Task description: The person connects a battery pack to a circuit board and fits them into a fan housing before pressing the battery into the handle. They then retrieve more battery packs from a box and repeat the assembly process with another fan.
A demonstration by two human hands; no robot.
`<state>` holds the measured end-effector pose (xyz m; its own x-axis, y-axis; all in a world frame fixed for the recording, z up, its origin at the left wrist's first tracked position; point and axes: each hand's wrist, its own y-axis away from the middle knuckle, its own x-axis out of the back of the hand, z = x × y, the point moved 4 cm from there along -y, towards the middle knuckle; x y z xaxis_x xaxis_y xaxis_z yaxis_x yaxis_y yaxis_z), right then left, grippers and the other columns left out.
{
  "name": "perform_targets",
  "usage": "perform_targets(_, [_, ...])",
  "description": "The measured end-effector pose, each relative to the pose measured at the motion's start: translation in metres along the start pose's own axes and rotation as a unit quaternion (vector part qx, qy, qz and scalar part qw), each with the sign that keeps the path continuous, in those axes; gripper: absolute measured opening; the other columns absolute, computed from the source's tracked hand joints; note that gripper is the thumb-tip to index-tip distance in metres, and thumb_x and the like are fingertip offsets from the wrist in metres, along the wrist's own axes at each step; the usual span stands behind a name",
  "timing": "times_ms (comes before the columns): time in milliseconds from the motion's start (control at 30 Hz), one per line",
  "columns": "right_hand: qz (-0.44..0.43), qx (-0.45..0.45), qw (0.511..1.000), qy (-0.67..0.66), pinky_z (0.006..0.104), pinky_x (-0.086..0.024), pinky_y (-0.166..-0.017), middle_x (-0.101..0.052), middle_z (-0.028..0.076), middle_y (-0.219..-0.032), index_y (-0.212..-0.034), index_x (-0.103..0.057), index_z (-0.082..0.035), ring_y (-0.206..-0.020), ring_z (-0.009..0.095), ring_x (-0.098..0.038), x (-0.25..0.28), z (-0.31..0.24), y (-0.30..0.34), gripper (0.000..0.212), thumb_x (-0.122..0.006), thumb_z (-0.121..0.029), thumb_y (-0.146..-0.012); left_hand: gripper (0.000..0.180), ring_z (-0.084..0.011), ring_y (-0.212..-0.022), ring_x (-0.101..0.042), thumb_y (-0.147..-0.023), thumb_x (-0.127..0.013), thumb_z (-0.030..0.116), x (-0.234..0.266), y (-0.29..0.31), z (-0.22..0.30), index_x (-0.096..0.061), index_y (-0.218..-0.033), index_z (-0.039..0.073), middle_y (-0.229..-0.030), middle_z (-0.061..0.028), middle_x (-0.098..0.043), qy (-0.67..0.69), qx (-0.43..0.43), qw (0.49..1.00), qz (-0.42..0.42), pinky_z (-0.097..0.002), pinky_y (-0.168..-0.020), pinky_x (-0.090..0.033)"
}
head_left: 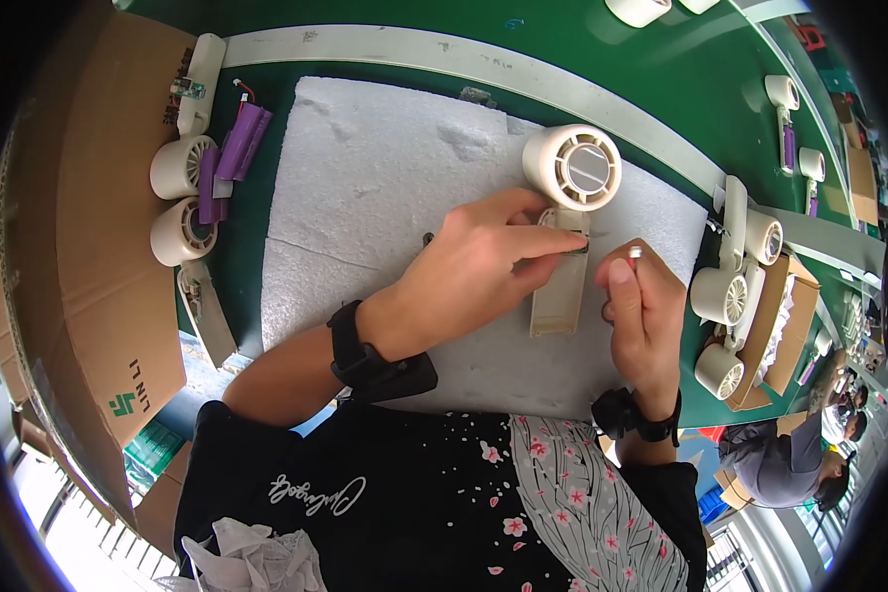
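A cream handheld fan (587, 170) lies on a white foam sheet (355, 148), its round head away from me and its open handle (555, 308) toward me. My left hand (474, 257) is closed around the upper handle, with its fingertips on a small green circuit board (575, 251) in the housing. Just right of the handle, my right hand (646, 316) pinches a small white plug connector (635, 253) between thumb and curled fingers. Its wire is mostly hidden by the fingers.
Left of the foam are more fan bodies (178, 168) and purple battery packs (242, 143), beside a tall cardboard box (109, 227). At the right stand several fans (718, 296) and an open carton (794, 331). Other people (784, 464) sit farther right.
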<state>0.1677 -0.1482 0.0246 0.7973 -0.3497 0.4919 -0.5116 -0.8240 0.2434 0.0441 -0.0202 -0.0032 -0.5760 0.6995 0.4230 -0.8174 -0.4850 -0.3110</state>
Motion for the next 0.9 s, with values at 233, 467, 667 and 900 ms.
perform_targets(233, [0.063,0.242,0.942,0.223,0.0355,-0.047,-0.051,-0.054,0.011,-0.081,-0.083,-0.063,0.0,-0.059,0.027,-0.057,-0.014,-0.012,-0.002,0.009,-0.064,-0.008,-0.087,0.022,-0.0232,-0.081,-0.068,-0.079,-0.076,0.008,0.004,-0.005,0.006,-0.075,-0.101,0.008,-0.101,-0.0133,-0.067,0.027,0.013,0.999,-0.023,-0.0305,-0.069,-0.057])
perform_targets(467, [0.079,0.241,0.944,0.212,0.0354,-0.049,-0.052,-0.053,0.009,-0.081,-0.086,-0.067,-0.002,-0.061,0.024,-0.058,-0.021,-0.008,0.004,0.008,-0.071,-0.007,-0.082,0.018,-0.0266,-0.085,-0.069,-0.087,-0.07,0.014,0.004,0.001,0.005,-0.074,-0.103,0.005,-0.102,-0.0145,-0.066,0.066,0.028,0.997,-0.033,-0.0326,-0.073,-0.056])
perform_targets(667, [0.103,0.244,0.957,0.121,0.0284,-0.046,-0.051,-0.053,0.007,-0.081,-0.09,-0.072,-0.004,-0.06,0.017,-0.057,-0.011,-0.005,0.002,0.013,-0.076,-0.007,-0.078,0.02,-0.0295,-0.093,-0.067,-0.093,-0.063,0.014,0.009,-0.001,0.003,-0.071,-0.11,0.006,-0.108,-0.0157,-0.064,0.124,0.073,0.986,-0.086,-0.0351,-0.079,-0.055])
perform_targets(900, [0.032,0.115,0.992,-0.03,0.024,-0.041,-0.05,-0.053,0.004,-0.079,-0.088,-0.074,-0.002,-0.06,0.009,-0.053,-0.014,-0.001,-0.002,0.011,-0.077,-0.002,-0.077,0.024,-0.0308,-0.102,-0.064,-0.094,-0.061,0.011,0.011,-0.001,-0.001,-0.069,-0.116,0.008,-0.114,-0.0162,-0.062,0.111,0.052,0.986,-0.116,-0.0365,-0.084,-0.053])
